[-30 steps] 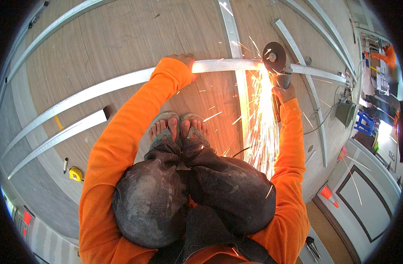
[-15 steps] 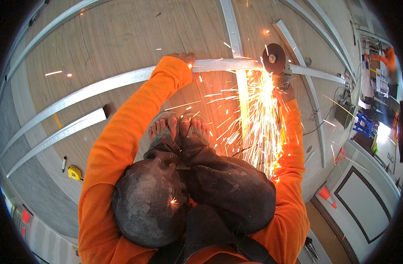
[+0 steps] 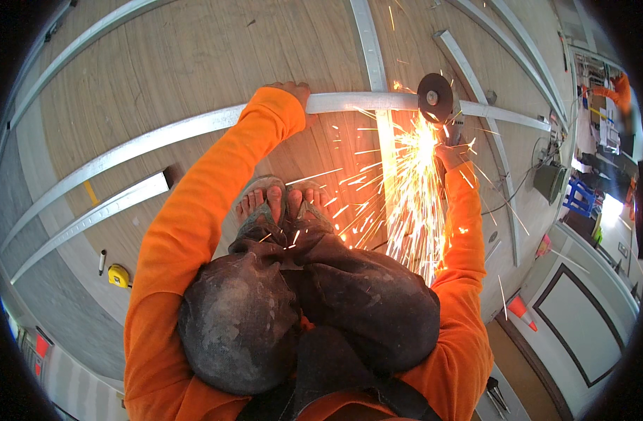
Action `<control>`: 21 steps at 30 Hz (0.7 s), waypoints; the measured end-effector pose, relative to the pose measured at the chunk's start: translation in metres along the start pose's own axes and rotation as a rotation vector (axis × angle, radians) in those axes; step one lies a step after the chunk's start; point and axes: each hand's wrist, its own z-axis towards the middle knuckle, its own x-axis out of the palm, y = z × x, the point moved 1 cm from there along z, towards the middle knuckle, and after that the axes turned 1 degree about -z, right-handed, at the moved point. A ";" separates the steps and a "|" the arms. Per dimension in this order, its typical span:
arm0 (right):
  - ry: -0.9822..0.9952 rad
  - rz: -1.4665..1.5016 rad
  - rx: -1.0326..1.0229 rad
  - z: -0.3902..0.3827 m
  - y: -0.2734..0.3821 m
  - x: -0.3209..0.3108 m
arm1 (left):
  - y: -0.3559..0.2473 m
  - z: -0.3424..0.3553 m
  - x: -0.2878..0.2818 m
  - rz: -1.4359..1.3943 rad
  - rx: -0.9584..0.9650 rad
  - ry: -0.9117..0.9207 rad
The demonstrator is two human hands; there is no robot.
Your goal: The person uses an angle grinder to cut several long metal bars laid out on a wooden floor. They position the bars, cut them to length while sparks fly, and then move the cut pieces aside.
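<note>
I squat on a wooden floor with my sandalled feet (image 3: 283,203) together. My left hand (image 3: 295,92) presses down on a long grey metal channel (image 3: 160,137) that runs across in front of me. My right hand (image 3: 452,151) grips an angle grinder (image 3: 439,102), whose disc cuts into the same channel to the right of the left hand. A dense shower of orange sparks (image 3: 412,196) streams back from the cut toward my right knee.
More metal channels lie around: one crossing under the cut (image 3: 369,49), others to the right (image 3: 476,77) and left (image 3: 90,214). A yellow tape measure (image 3: 119,276) and a marker (image 3: 104,261) sit at lower left. A power cord, orange cone (image 3: 519,307) and another person (image 3: 619,88) are at right.
The grinder stays at the cut and the disc has sunk slightly. The spark spray keeps shifting, now fanning more toward my feet. The left hand has not moved.
</note>
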 end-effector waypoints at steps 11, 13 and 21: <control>0.063 -0.032 0.122 -0.037 0.043 -0.005 | 0.007 0.006 0.001 -0.033 0.041 0.042; 0.020 -0.093 0.165 -0.043 0.045 -0.009 | 0.011 0.011 -0.008 -0.126 0.078 0.161; -0.024 0.100 0.103 -0.044 0.057 -0.027 | -0.004 -0.018 -0.008 -0.018 0.119 -0.135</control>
